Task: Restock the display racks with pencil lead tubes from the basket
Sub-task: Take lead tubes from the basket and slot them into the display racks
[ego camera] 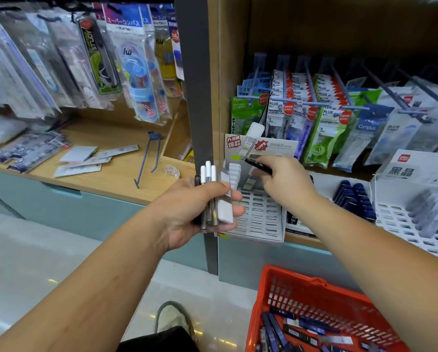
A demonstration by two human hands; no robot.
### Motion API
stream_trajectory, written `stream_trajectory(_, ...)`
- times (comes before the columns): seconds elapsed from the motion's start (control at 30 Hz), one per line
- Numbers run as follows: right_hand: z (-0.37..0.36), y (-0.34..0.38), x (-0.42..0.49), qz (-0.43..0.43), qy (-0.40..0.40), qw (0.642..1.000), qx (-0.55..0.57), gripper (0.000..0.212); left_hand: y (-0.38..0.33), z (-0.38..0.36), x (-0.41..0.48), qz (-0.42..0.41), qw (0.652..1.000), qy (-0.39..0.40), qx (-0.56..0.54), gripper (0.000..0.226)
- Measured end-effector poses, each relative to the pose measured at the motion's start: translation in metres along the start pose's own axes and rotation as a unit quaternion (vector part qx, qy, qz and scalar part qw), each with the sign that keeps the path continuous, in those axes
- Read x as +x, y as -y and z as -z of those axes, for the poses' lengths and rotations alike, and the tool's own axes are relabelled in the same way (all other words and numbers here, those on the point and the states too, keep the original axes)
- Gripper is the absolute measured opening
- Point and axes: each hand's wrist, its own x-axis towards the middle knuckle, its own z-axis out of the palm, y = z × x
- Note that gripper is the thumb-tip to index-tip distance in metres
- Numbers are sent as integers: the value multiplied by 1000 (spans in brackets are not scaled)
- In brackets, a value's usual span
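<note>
The right hand [285, 180] is pinching a black tube [258, 165] over the rack [261, 221]; the left hand [187, 212] is gripping a crowded bundle [209, 177] that could slip past its fingers [237, 210].

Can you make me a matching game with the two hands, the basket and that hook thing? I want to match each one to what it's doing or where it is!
Column one:
1. left hand
2. right hand
3. basket
4. metal hook

Column two:
A. lies loose on the wooden shelf
B. pinches one black tube
C. is red with dark tubes inside
D. grips a bundle of white-capped tubes

Pairs: 1-D, 2-B, 3-C, 4-A.
</note>
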Motion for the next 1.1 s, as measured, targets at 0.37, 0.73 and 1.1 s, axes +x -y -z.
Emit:
stream_trajectory(0.37, -9, 6, 2, 39, -29, 982, -184, 23, 1, 0, 2, -30, 996, -58, -53, 30)
stream_trajectory(0.73, -3, 4, -7, 23, 35, 997, -61, 36, 0, -6, 2, -28, 998, -56, -20, 26)
stream_trajectory(1.1, 23, 31, -33, -202, -23, 888, 413, 64, 2, -12, 8, -5, 999, -36, 16, 21)
